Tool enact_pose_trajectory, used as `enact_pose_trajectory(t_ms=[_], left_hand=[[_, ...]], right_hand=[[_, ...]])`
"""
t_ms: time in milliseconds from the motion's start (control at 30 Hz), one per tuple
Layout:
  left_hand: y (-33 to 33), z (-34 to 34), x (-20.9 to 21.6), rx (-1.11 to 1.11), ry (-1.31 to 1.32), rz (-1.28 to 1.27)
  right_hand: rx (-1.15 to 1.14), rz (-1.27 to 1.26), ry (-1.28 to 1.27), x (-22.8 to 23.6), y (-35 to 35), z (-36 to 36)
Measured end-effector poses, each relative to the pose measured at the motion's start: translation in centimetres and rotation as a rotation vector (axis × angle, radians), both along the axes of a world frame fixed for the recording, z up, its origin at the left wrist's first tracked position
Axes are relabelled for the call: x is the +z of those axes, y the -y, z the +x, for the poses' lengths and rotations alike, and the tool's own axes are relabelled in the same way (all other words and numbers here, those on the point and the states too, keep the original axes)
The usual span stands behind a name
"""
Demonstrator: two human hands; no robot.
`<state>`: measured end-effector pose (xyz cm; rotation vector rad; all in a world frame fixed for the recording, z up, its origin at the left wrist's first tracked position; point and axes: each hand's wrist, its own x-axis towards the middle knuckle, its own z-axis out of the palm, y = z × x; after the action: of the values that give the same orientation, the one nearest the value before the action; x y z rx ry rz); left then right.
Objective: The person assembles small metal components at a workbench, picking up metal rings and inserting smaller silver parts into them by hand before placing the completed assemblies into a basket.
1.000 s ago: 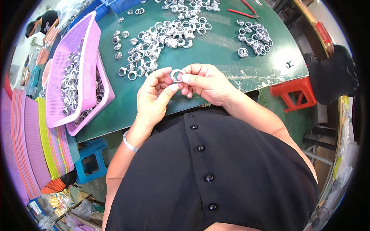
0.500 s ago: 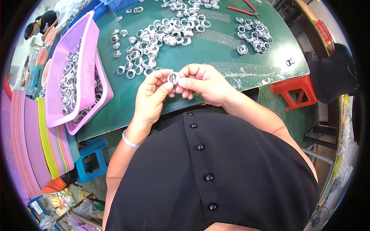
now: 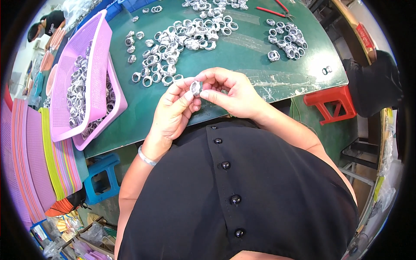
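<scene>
Between my two hands, near the front edge of the green table (image 3: 117,134), is a silver-grey metal ring (image 3: 196,88) with its broad, rough face showing. My left hand (image 3: 173,104) pinches it between thumb and fingertips from the left. From the right, the thumb and index finger of my right hand (image 3: 227,93) close on it too. Just beyond my hands lies a large loose pile of similar rings (image 3: 190,34). A smaller group of rings (image 3: 288,41) lies at the far right.
At the left, two stacked lilac baskets (image 3: 105,56) hold many rings. Red-handled pliers (image 3: 273,12) lie at the back. Two joined dark rings (image 3: 326,69) are near the right corner. A red stool (image 3: 331,102) and a blue stool (image 3: 103,177) stand below. A person (image 3: 45,26) is far left.
The ring has been turned between my fingers, so its broad rough face now shows instead of its round opening. My right fingers have shifted slightly around it.
</scene>
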<state>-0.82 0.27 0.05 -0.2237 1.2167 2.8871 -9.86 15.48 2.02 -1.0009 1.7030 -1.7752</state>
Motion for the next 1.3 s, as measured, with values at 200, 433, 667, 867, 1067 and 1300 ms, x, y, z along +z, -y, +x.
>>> enact_pose_trajectory(t_ms=[200,433,667,867,1067,1300], left_hand=[[-0.1,0.0,-0.4,0.051,-0.033,-0.087],[-0.1,0.2,-0.5,0.048,-0.043,-0.207],[-0.8,0.4,0.3,0.030,-0.067,-0.337],[-0.3,0.2,-0.4,-0.013,0.034,-0.286],[0.0,0.2,-0.1,-0.103,0.067,0.107],[0.3,0.0,-0.2,-0.134,0.123,0.178]], right_hand=[[0.002,0.029,-0.084,-0.4,-0.4,0.0],[-0.006,-0.035,-0.132,-0.4,-0.4,0.2],[-0.029,0.069,-0.056,0.6,-0.4,0.4],[0.003,0.097,0.032,0.0,-0.2,0.1],[-0.032,0.112,0.019,-0.2,-0.3,-0.4],[-0.057,0.170,0.073,-0.9,-0.5,-1.3]])
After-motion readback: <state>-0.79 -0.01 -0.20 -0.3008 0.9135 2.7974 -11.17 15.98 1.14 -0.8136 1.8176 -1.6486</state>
